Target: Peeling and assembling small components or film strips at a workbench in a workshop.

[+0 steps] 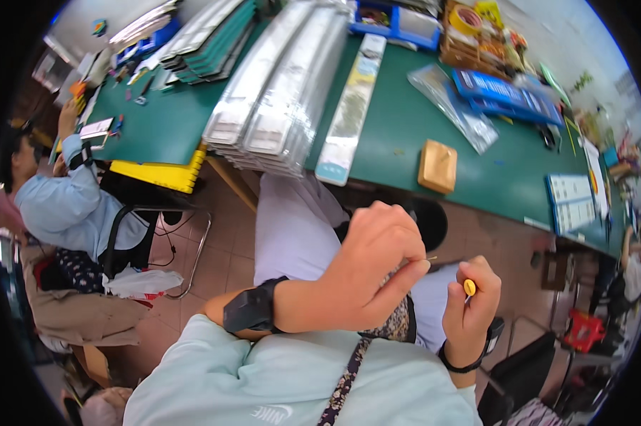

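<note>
My left hand (370, 264) is raised over my lap with its fingers closed in a pinch. A thin, needle-like piece (432, 258) sticks out by its fingertips; what else the fingers hold is hidden. To the right, my right hand (472, 302) is closed on a small thing with a yellow oval end (469, 287), which shows between thumb and forefinger. The rest of that thing is out of sight inside the fist. The two hands are a short way apart, in front of the table's near edge. Black bands circle both wrists.
On the green table (398, 128) lie stacks of long plastic-wrapped packs (274, 106), a long flat pack (352, 106), a wooden block (437, 166), a clear bag (455, 106), blue packs (508, 96) and a printed calendar-like card (571, 204). A co-worker (79, 199) sits at the left.
</note>
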Demonstrator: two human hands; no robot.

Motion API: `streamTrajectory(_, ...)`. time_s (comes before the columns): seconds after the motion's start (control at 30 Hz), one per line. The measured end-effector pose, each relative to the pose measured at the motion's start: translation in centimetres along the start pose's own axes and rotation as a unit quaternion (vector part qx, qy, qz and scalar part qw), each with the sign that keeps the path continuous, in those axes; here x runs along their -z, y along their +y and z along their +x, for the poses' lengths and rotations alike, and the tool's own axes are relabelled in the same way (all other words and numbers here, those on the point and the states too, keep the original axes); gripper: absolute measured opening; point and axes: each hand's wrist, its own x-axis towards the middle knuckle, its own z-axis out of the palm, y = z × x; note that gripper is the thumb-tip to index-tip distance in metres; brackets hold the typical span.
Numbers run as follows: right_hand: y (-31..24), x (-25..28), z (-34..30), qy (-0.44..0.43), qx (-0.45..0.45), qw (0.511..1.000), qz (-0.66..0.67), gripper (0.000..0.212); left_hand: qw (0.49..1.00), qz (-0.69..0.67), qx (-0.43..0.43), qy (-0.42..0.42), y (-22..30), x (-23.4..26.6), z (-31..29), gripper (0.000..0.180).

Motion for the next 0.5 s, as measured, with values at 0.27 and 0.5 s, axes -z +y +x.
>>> streamTrajectory(0.27,-1.8,2.0,-0.2,-0.062,0.043,0.996,-0.040,0.035,0.996,0.051,-0.071,0.021,1.2,-1.2,-0.3,0.021)
streamTrajectory(0.5,-1.9,1.1,0.2,-0.031,0.097,0.992,-0.073,0.032,0.993,0.066,-0.094,0.025,1.8,-1.5,-0.5,0.024)
